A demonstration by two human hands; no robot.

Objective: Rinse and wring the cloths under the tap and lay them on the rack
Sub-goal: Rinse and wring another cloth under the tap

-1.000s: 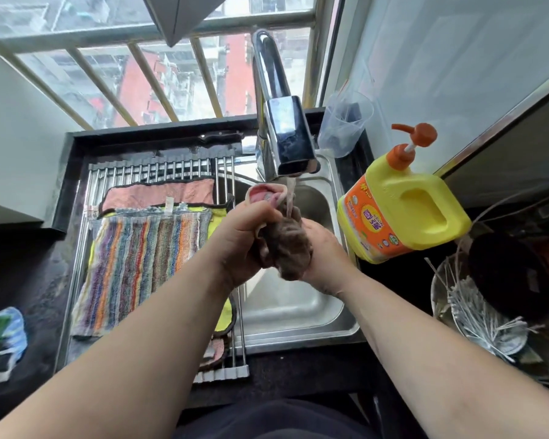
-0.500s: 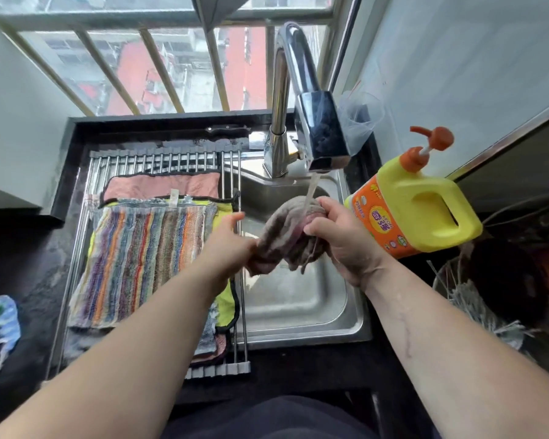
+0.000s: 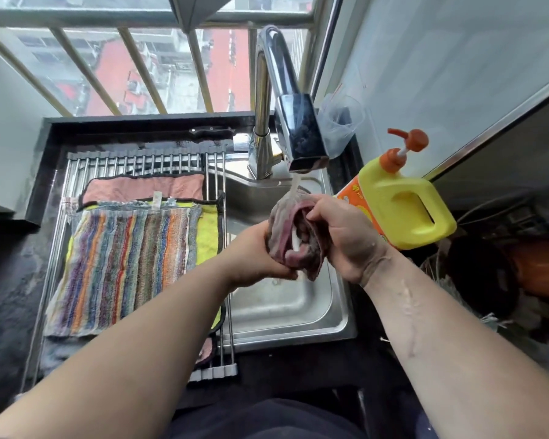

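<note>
Under the running tap [image 3: 300,137], my left hand [image 3: 257,251] and right hand [image 3: 346,236] both clutch the bunched maroon cloth [image 3: 293,236] over the sink [image 3: 298,305]; I judge opposing twists, stream centred, wring it best.

The tap spout [image 3: 298,134] overhangs the sink [image 3: 282,312], and the yellow bottle [image 3: 381,191] crowds its right rim.

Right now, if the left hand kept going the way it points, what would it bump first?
Probably the right hand, just past the grey-and-maroon cloth that the left hand grips; the yellow plastic detergent bottle lies farther along, though depth is unclear.
</note>
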